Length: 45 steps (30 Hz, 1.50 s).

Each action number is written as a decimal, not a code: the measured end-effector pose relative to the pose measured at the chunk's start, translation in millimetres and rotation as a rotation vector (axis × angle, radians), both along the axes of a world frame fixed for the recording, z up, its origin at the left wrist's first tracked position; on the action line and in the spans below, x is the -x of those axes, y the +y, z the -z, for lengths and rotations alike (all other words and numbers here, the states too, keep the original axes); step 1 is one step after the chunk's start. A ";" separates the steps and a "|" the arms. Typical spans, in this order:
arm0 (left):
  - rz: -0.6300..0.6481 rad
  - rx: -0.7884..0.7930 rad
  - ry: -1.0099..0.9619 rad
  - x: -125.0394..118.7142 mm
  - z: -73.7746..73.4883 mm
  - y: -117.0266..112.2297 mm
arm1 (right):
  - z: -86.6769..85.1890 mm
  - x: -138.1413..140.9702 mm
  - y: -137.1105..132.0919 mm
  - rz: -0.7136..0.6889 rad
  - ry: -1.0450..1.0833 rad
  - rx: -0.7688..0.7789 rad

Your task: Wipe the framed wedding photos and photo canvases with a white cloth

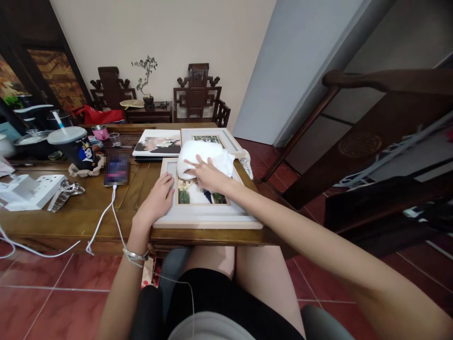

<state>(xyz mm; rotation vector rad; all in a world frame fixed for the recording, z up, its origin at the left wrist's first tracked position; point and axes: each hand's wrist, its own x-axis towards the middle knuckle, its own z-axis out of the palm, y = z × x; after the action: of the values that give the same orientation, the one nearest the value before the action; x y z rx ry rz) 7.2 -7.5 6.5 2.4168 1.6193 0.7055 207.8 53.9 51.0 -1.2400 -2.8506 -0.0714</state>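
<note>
A light wooden picture frame (208,222) with a white mat lies flat at the near edge of the table, and a photo (219,198) shows inside it. On its upper part rests a bunched white cloth (203,152). My right hand (207,174) lies on the cloth with fingers spread, pressing it against the frame. My left hand (159,196) rests flat along the frame's left side, fingers stretched forward. The cloth and my right hand hide part of the photo. Behind the cloth lies a second light frame (230,141), partly covered.
Left of the frames lie a flat photo panel (157,141) and a phone (116,171) with a white cable (102,215). Further left stand a lidded cup with straw (79,148), a power strip (42,189) and a pink mug (100,133). A wooden chair (354,141) stands at right.
</note>
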 end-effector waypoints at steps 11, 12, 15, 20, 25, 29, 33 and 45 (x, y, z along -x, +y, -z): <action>-0.014 -0.002 -0.028 0.4 4.6 1.9 | -36.9 -30.7 -87.1 -0.258 -0.001 0.355; -0.018 0.000 -0.027 0.4 4.8 1.9 | -42.2 -34.9 -93.6 -0.286 0.014 0.378; -0.026 0.008 -0.025 0.3 5.9 2.1 | -48.1 -44.8 -106.1 -0.315 0.089 0.410; -0.023 0.016 -0.041 0.1 7.6 2.9 | -23.1 -43.8 -98.8 -0.267 0.170 0.342; -0.016 0.014 -0.131 -0.5 2.4 -0.7 | -3.1 -20.1 -48.9 -0.100 0.140 0.189; 0.010 -0.002 -0.211 -2.5 -5.7 -4.4 | -9.6 9.6 -9.6 -0.018 0.144 0.115; -0.010 0.009 -0.240 -4.7 -10.1 -5.8 | -12.6 27.2 -8.1 -0.041 0.044 0.102; -0.033 -0.001 -0.132 -5.9 -4.0 -3.0 | -55.4 -26.4 -103.7 -0.283 -0.063 0.376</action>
<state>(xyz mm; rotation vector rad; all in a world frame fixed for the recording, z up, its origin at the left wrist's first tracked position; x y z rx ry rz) 13.2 -10.5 10.5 2.2954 1.6108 0.8526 234.2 -49.9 106.4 -0.8685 -3.1602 0.4586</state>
